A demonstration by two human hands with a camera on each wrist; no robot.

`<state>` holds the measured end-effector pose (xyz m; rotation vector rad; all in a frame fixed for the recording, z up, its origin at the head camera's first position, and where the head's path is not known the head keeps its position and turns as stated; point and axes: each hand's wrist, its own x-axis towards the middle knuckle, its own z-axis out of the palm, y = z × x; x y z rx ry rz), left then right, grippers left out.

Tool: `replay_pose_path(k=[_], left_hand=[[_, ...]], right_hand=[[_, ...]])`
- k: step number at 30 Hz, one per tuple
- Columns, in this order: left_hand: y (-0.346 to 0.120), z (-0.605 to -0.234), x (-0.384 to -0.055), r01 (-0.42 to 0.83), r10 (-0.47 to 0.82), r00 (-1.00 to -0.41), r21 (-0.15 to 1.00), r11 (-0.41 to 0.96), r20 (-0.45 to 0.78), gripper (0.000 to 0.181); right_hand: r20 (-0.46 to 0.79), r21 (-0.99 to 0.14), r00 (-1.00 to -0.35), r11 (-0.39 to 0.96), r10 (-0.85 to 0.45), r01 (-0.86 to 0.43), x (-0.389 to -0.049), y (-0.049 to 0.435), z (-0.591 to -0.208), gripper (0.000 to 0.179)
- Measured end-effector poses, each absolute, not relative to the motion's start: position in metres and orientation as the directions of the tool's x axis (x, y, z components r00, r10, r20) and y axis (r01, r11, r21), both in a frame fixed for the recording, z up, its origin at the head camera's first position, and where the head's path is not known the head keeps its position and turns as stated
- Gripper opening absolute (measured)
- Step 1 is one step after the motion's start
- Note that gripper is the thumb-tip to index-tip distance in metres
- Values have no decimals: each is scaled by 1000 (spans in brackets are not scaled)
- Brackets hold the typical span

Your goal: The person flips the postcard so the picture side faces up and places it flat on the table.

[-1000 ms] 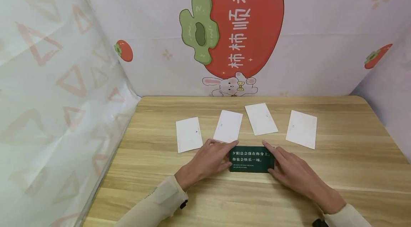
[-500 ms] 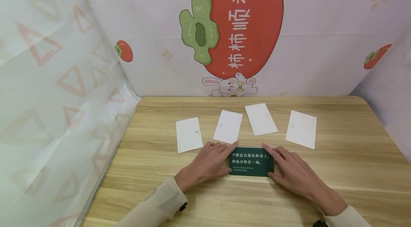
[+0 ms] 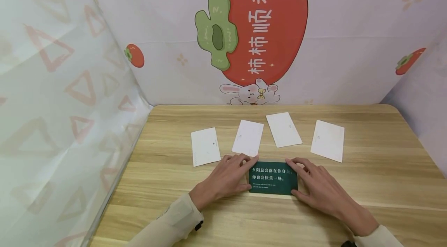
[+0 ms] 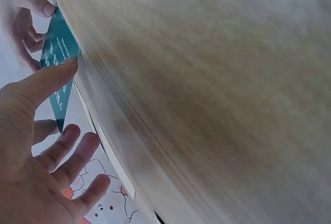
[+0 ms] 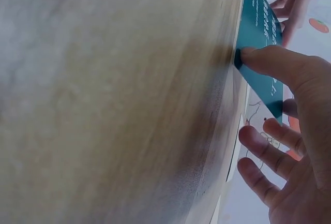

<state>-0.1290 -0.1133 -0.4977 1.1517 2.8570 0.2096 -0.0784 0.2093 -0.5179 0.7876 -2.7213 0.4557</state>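
Observation:
A dark green postcard (image 3: 273,178) with white printed Chinese lines and small English text lies between my two hands, in front of a row of white cards. My left hand (image 3: 225,177) holds its left end, thumb at the near corner and index finger at the far one. At the right end my right hand (image 3: 319,186) grips it the same way. In the left wrist view the thumb (image 4: 51,79) overlaps the card's face, and the other fingers are spread off it. The right wrist view shows the right thumb (image 5: 269,58) at a card corner.
Several white cards lie beyond the hands: a far-left card (image 3: 205,146), a card (image 3: 248,137) just past the left hand, a tilted card (image 3: 284,129) and a right-hand card (image 3: 327,140). A printed cloth (image 3: 167,76) rises behind the wooden table (image 3: 377,153).
The green postcard has come slightly nearer to me, and its printed face shows taller than before. Both hands keep their hold at its ends. The white cards have stayed put.

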Motion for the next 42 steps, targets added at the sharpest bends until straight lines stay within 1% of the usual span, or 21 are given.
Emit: replay_pose_path(k=[7, 14, 22, 30, 42], left_hand=[[-113, -498, -128, 682, 693, -721, 152, 715, -22, 87], [-115, -498, -127, 687, 701, -711, 159, 709, -53, 88], [-116, -498, -127, 696, 712, -699, 162, 699, -70, 85], [-117, -499, -127, 714, 728, -683, 154, 683, -65, 81], [-118, -499, -127, 713, 723, -687, 124, 691, -77, 72]], right_hand=[[360, -208, -799, 793, -482, -572, -79, 211, -519, 97], [372, -188, -779, 782, -504, -595, -78, 212, -521, 94], [327, -205, -798, 786, -506, -583, -75, 213, -520, 89], [304, -196, -797, 784, -522, -589, -75, 213, -520, 82], [275, -185, -808, 796, -521, -576, -73, 213, -521, 73]])
